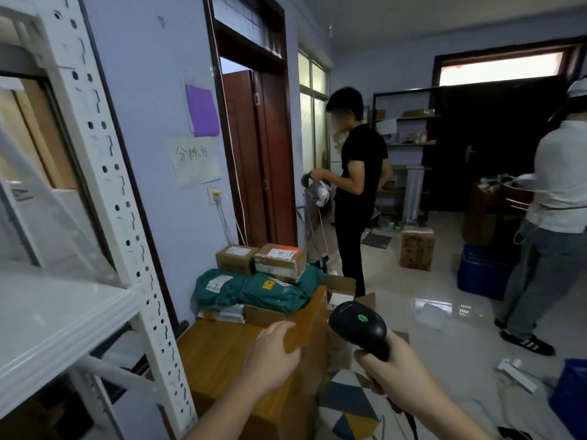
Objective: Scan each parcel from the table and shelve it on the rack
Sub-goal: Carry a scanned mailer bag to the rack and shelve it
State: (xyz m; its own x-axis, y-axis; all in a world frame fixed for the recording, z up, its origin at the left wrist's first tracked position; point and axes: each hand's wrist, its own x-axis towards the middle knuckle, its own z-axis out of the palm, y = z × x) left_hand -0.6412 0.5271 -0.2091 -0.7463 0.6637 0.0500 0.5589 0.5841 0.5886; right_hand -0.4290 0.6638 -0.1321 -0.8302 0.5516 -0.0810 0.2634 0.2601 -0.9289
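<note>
While the right hand (394, 373) grips the scanner (359, 325) by its handle, head aimed out over the far end of the table (222, 350), the left hand (273, 354) hangs above the bare wood with fingers loosely curled and nothing in them. The parcels are stacked at the far end against the wall, well ahead of both hands: two green bags (254, 289) lying flat, two small boxes (260, 260) on top of them, and some pale flat mailers (222, 312) underneath.

By the look of them, the boxes should be light and stiff (taped card, square corners), best taken with the left hand spread across the top or pinched by two opposite sides, label kept up for the scanner. The bags look soft and slick, likely to sag and slide, so a grip at mid-body or a scoop from beneath seems wiser than an edge. Lifting the boxes off first would leave the bags free. The rack (104, 185) stands just left of the table.
</note>
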